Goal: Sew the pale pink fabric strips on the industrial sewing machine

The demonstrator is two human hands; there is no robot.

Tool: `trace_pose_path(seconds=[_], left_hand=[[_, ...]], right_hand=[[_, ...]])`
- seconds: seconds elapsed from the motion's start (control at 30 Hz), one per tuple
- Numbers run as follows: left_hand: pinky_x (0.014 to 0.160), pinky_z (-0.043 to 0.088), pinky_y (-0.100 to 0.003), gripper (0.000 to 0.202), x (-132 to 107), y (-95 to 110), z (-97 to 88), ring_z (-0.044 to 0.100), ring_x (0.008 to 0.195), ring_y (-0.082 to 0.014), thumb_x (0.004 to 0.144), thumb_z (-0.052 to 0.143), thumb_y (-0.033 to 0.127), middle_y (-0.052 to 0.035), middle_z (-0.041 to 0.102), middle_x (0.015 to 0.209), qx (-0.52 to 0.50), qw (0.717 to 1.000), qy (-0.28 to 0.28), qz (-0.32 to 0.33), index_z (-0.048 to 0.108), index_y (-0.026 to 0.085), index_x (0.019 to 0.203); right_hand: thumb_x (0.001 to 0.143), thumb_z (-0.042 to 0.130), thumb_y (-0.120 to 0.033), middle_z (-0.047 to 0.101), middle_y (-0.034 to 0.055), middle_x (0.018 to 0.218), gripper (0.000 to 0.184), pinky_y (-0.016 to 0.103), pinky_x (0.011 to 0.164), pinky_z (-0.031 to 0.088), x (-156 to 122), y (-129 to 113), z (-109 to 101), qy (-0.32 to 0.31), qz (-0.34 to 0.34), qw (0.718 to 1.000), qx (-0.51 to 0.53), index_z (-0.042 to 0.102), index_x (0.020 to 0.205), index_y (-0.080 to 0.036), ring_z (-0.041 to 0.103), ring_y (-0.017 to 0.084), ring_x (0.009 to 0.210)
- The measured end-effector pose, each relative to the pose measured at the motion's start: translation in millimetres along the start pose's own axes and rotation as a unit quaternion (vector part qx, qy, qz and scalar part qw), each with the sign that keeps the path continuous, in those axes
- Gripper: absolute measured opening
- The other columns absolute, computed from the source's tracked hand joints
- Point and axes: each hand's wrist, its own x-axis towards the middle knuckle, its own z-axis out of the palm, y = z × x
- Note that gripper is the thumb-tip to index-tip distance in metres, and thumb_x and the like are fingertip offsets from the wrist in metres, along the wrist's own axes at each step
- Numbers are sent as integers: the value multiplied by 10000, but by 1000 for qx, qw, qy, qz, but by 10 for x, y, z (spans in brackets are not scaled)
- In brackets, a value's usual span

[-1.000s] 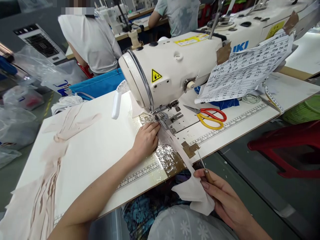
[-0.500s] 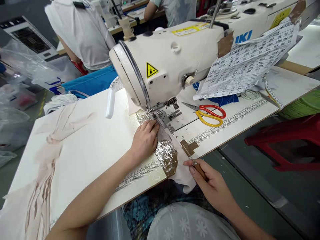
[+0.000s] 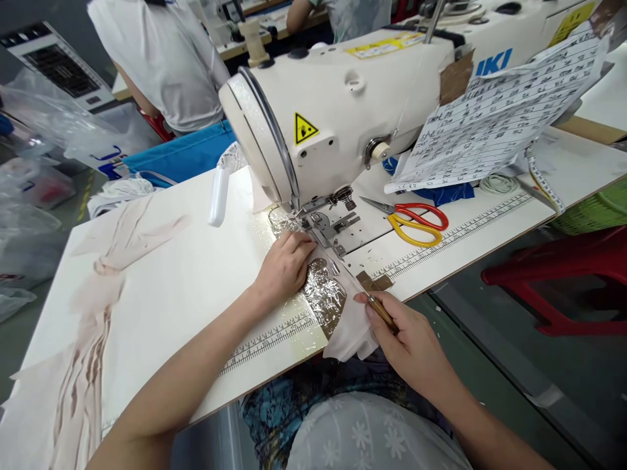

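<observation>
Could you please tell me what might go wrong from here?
The left hand is close to the machine's working end, so it might get pinched. The awl in the right hand points over the cloth and could snag it. The cloth's loose end hangs past the table edge and might pull askew.

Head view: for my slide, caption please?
Left hand at sewing machine, right hand holding wooden-handled tool by pale fabric.

Head view, near, forward-down at sewing machine [image 3: 333,117].
</observation>
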Motion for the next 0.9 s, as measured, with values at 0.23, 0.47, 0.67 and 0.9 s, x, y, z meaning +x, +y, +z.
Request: trace_pose_path(seconds=[0.23, 0.47, 0.67, 0.9], left_hand=[[837, 541, -457, 346, -12, -19, 19, 543, 1044, -283, 903, 416, 70, -142, 610, 1155, 74, 997, -14, -27, 637, 137, 1161], [814, 541, -414, 368, -21, -26, 6, 560, 959, -238, 889, 387, 29, -108, 637, 1038, 15, 1000, 15, 15, 635, 154, 1131], [805, 537, -429, 362, -25, -62, 25, 564, 1002, -263, 865, 430, 45, -122, 624, 1108, 57, 998, -5, -8, 610, 148, 1162], [791, 541, -423, 326, -39, -36, 6, 565, 960, -246, 874, 426, 59, -128, 617, 1066, 41, 999, 24, -5, 605, 132, 1136]], right_hand=[[981, 408, -244, 721, 73, 857, 252, 267, 527, 479, 84, 7, 60, 24, -52, 998, -17, 629, 1065, -156, 611, 160, 586], [977, 414, -184, 713, 92, 892, 226, 295, 653, 529, 147, 12, 76, 20, -87, 995, -31, 615, 1072, -143, 693, 221, 815], [979, 417, -196, 712, 89, 924, 197, 292, 664, 526, 255, 36, 125, 30, -104, 993, -45, 597, 1051, -165, 691, 212, 804], [968, 420, -192, 738, 102, 1007, 186, 301, 685, 530, 377, 31, 161, 32, -121, 991, -53, 586, 1052, -182, 705, 227, 861]])
